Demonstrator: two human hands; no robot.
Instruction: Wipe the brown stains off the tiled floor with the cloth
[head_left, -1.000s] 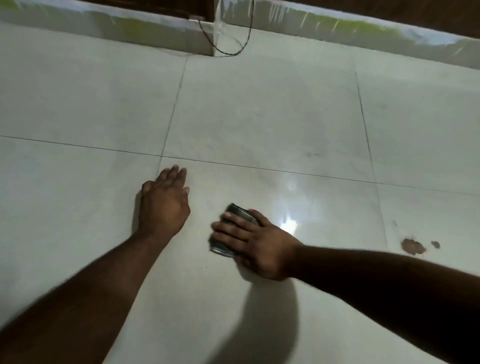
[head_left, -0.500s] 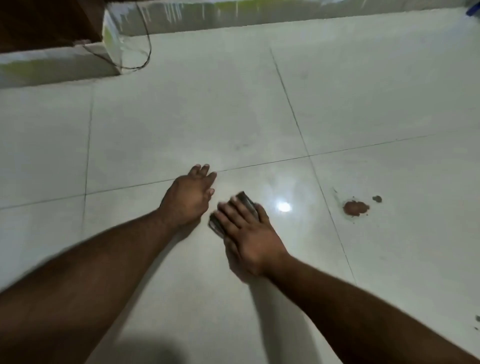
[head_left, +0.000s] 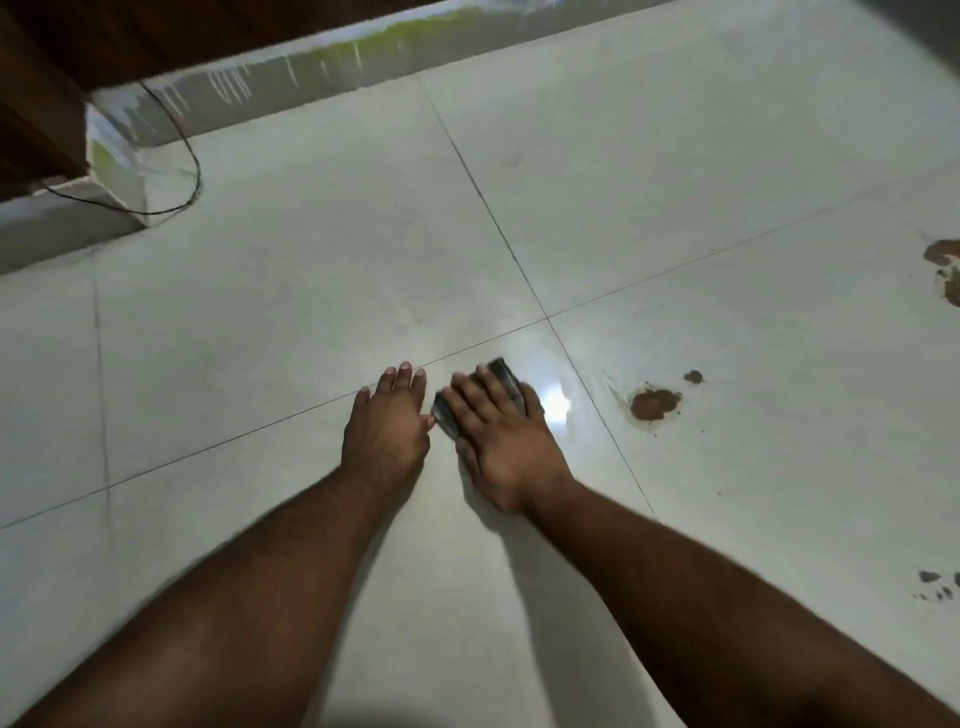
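My right hand (head_left: 501, 434) lies flat on a small dark grey cloth (head_left: 505, 379), pressing it onto the pale tiled floor (head_left: 332, 291); only the cloth's edges show around the fingers. My left hand (head_left: 387, 428) rests palm down on the floor just left of it, fingers together, holding nothing. A brown stain (head_left: 653, 404) with a small spot (head_left: 693, 376) beside it sits on the neighbouring tile, a short way right of the cloth. A larger brown stain (head_left: 945, 265) lies at the right edge, and small dark specks (head_left: 937, 582) at the lower right.
A paint-streaked skirting (head_left: 311, 67) runs along the far wall, with a jutting corner (head_left: 117, 166) at upper left. A thin black cable (head_left: 189, 161) loops on the floor by that corner. A bright light glare (head_left: 555, 401) shines on the tile beside the cloth.
The view has swung to the right, so more stains show at the right edge. Both hands have come close together, and the cloth sits nearer to the brown stain.
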